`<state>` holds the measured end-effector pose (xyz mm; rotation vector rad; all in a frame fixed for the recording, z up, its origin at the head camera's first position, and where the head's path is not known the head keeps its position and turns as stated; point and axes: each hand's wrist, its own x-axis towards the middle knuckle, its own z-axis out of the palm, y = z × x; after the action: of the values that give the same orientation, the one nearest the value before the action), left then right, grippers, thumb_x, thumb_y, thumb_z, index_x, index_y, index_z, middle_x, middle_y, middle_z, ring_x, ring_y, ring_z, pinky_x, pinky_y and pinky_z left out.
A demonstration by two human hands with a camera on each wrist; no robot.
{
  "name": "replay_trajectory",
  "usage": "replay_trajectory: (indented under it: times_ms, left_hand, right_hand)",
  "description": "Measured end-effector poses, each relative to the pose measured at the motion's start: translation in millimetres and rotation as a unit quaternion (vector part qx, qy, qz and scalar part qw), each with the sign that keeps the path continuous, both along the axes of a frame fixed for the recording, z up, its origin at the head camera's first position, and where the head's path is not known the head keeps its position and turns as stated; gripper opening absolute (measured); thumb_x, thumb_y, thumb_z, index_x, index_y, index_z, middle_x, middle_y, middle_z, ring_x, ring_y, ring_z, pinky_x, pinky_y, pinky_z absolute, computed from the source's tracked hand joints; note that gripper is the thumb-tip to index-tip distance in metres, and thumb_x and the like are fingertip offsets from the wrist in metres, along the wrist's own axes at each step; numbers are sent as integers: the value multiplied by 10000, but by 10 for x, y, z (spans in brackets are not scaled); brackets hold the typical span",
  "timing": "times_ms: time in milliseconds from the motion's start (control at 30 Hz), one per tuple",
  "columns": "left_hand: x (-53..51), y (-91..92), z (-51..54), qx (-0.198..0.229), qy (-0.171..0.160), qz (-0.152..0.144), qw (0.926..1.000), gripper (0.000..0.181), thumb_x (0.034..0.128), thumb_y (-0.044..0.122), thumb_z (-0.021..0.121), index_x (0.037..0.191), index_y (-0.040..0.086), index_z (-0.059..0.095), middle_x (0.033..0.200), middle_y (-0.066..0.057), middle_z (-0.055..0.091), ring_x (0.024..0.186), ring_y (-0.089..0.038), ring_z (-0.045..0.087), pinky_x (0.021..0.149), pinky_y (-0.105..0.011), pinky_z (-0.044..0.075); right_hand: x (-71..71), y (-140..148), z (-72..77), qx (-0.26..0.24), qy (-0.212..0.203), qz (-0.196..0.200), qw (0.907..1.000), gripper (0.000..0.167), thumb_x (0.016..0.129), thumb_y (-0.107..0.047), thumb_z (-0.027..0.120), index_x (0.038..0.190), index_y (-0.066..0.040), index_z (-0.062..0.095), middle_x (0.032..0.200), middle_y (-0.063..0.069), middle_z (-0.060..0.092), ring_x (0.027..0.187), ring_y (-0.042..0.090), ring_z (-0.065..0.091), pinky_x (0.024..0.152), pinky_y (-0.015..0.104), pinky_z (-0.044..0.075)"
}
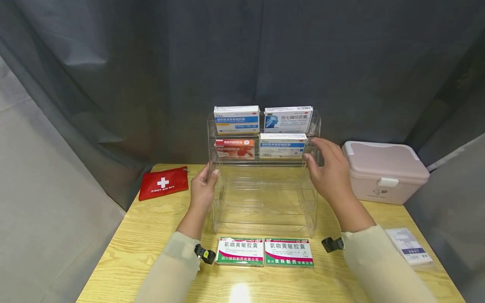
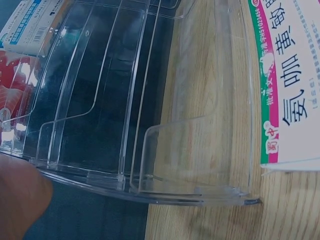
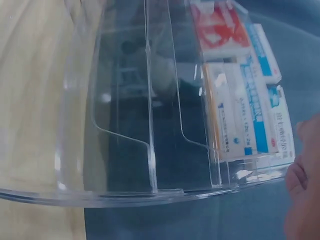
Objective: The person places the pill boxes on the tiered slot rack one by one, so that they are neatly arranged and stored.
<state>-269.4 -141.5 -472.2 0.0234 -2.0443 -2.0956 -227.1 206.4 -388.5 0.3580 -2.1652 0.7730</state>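
Pinching the clear rack (image 1: 265, 227) by its left side, the left hand (image 1: 201, 187) seems to steady it upright on the table (image 1: 125, 261); the right hand (image 1: 333, 174) curves beside the opposite side, but whether its fingers grip, I cannot tell. Four medicine boxes (image 1: 283, 146) stand in the top two tiers, labels forward, presumably for easy reading.

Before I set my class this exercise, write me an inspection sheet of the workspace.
Surface: wood-grain table, with a bright glare spot at the near side.
Job's things: clear rack; four boxes on its top two tiers; two matching flat boxes in front.
Clutter: red first-aid pouch left; pink case and flat packet right.
Grips: left grip holds the rack's left side; right grip at its right side, contact unclear.
Cables: nothing seen.
Surroundings: dark curtain behind.
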Motion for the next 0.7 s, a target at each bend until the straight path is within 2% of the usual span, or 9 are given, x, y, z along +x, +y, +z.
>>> replay_trajectory:
  times_ms: [67, 133, 233, 333, 433, 533, 600, 700]
  left_hand:
    - [0, -10, 7, -20, 9, 1, 10000, 504, 1091, 188, 691, 1580, 131, 582, 1622, -75, 574, 1536, -291, 523, 1285, -481, 427]
    - [-1, -12, 13, 3, 20, -12, 10000, 500, 1093, 172, 685, 1580, 122, 581, 1626, -81, 568, 1540, -297, 517, 1288, -485, 422]
    - [2, -5, 17, 59, 13, -13, 10000, 497, 1094, 153, 679, 1578, 111, 579, 1627, -84, 563, 1540, -294, 515, 1288, -478, 420]
    - [5, 8, 16, 155, 41, -26, 9999, 496, 1093, 127, 674, 1577, 92, 573, 1627, -91, 559, 1536, -294, 519, 1285, -469, 424]
    - [-3, 5, 9, 160, 38, -36, 9999, 499, 1094, 121, 671, 1582, 95, 568, 1631, -83, 556, 1537, -295, 518, 1282, -470, 426]
    - [-5, 2, 15, 132, -20, -23, 9999, 500, 1094, 149, 680, 1582, 122, 576, 1632, -67, 561, 1541, -289, 515, 1285, -477, 423]
    - [-1, 9, 15, 111, -74, -6, 9999, 501, 1092, 175, 689, 1580, 141, 584, 1628, -62, 569, 1539, -286, 518, 1285, -480, 424]
    - [0, 7, 10, 120, -105, 0, 9999, 499, 1090, 194, 697, 1576, 153, 592, 1625, -64, 575, 1534, -284, 522, 1288, -482, 422]
  right_hand:
    - [130, 0, -53, -185, -92, 53, 9998, 435, 969, -51, 802, 1371, 56, 672, 1379, 253, 686, 1217, 450, 654, 1066, 569, 510]
    - [278, 5, -146, -285, -225, 143, 9992, 426, 947, -54, 822, 1339, 49, 690, 1314, 238, 713, 1137, 423, 678, 1005, 483, 523]
    - [520, 19, -361, -272, -441, 338, 9981, 437, 890, -51, 864, 1293, 28, 716, 1220, 192, 751, 1064, 352, 700, 951, 292, 505]
    - [756, 58, -615, 23, -710, 643, 9954, 454, 841, -66, 906, 1262, -20, 742, 1169, 105, 774, 1018, 262, 708, 922, 165, 502]
    - [969, 114, -839, 400, -1255, 1193, 9841, 399, 842, -122, 937, 1209, -129, 781, 1156, -18, 795, 999, 148, 735, 896, 195, 594]
    - [1140, 186, -1024, 676, -2029, 1674, 9624, 337, 876, -245, 936, 1185, -237, 801, 1171, -100, 808, 1041, 104, 768, 884, 325, 671]
    - [1226, 235, -1130, 843, -2483, 1809, 9479, 309, 900, -318, 912, 1185, -256, 810, 1191, -115, 808, 1081, 135, 781, 903, 384, 682]
    - [1295, 304, -1273, 1184, -2816, 1783, 9354, 327, 926, -371, 879, 1206, -212, 818, 1215, -98, 807, 1137, 203, 780, 946, 442, 673]
